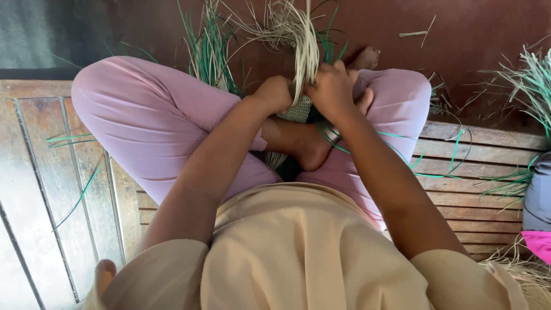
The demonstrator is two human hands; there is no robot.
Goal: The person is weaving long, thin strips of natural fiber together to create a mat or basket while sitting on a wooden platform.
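Both hands are gripping at twelve o'clock: the left hand (274, 93) is closing on the weave (298, 109), while the right hand (333, 89) is clutching pale strands (307, 51) rising above.

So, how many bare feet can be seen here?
2. One foot lies in the middle below the hands, resting between the pink legs. The other foot peeks out above the right knee, only its front visible. No more show.
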